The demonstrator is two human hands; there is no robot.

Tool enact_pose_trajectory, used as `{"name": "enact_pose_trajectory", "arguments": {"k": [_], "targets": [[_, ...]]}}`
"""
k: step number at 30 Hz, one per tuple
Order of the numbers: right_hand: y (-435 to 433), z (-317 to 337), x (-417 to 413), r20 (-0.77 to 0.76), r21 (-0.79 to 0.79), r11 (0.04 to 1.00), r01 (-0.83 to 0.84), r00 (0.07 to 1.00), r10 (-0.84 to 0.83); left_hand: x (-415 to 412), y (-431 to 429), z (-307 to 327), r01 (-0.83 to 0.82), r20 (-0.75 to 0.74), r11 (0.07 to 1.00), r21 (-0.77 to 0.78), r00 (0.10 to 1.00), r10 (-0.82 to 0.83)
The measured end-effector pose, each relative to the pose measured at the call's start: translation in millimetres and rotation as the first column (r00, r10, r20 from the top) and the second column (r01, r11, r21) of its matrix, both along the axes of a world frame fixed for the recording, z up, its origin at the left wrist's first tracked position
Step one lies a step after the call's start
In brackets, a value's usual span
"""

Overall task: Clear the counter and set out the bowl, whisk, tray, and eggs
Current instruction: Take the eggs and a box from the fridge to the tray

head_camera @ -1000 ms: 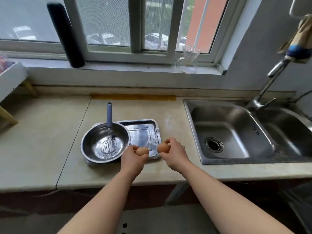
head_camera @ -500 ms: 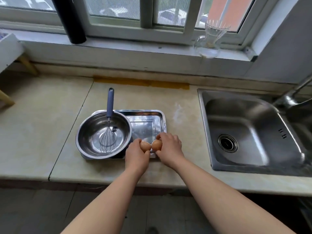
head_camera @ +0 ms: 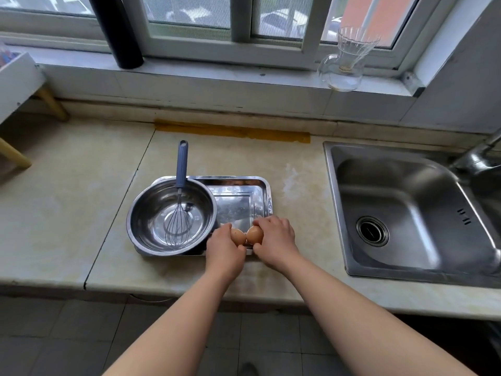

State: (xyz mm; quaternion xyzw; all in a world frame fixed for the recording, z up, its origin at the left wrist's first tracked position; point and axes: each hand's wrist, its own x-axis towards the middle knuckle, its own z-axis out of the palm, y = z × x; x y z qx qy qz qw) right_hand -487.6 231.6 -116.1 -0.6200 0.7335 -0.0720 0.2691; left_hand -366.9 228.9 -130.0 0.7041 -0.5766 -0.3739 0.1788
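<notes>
A steel tray (head_camera: 264, 189) lies on the beige counter. On its left half stands a steel bowl (head_camera: 143, 213), and a whisk (head_camera: 180, 185) with a blue handle leans inside it. My left hand (head_camera: 223, 249) grips one brown egg (head_camera: 238, 236). My right hand (head_camera: 276, 241) grips a second brown egg (head_camera: 254, 234). The two eggs touch each other low over the tray's front right corner. My hands hide whether the eggs rest on the tray.
A steel sink (head_camera: 406, 210) with a tap (head_camera: 477, 156) lies to the right. On the window sill stand a black cylinder (head_camera: 116, 31) and a glass jug (head_camera: 345, 61). A white rack (head_camera: 16, 82) is at the far left. Yellow tape (head_camera: 233, 130) runs along the counter's back.
Both hands have brought the eggs together and lowered them toward the tray's front right corner. The view has tilted down toward the counter.
</notes>
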Motion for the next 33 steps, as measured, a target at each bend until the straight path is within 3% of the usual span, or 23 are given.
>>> {"name": "enact_pose_trajectory", "arguments": {"k": [10, 19, 25, 33], "targets": [[8, 9, 1, 0.023, 0.028, 1.0, 0.0, 1.0, -0.001, 4, 8, 14, 0.036, -0.035, 0.999, 0.003, 0.999, -0.036], [30, 33, 0, 0.112, -0.024, 0.974, 0.224, 0.969, -0.22, 4, 19, 36, 0.087, -0.052, 0.996, -0.035, 0.995, -0.089], [69, 61, 0, 0.234, -0.069, 0.893, 0.445, 0.877, -0.419, 7, 32, 64, 0.236, -0.095, 0.97, -0.059, 0.966, -0.24], [154, 94, 10, 0.374, -0.128, 0.681, 0.721, 0.671, -0.64, 0, 77, 101, 0.409, -0.197, 0.908, -0.087, 0.887, -0.418]]}}
